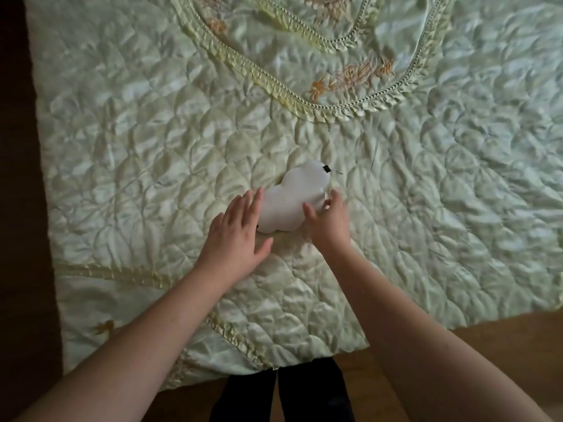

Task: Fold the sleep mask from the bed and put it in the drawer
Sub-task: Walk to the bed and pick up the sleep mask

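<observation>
Mask [292, 202] lies unfolded on bed [152, 147]; all remains. My left grip [234, 236] rests flat at 8 o'clock, right grip [329, 220] pinches 4 o'clock.

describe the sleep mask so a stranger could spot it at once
A green quilted bedspread fills the view. Near its middle, between the left hand and right hand, lies the sleep mask: the only smooth white lobed piece, with a black tab at its far end.

Head-worn view, looking steeply down, close over bed [426, 208]
</observation>
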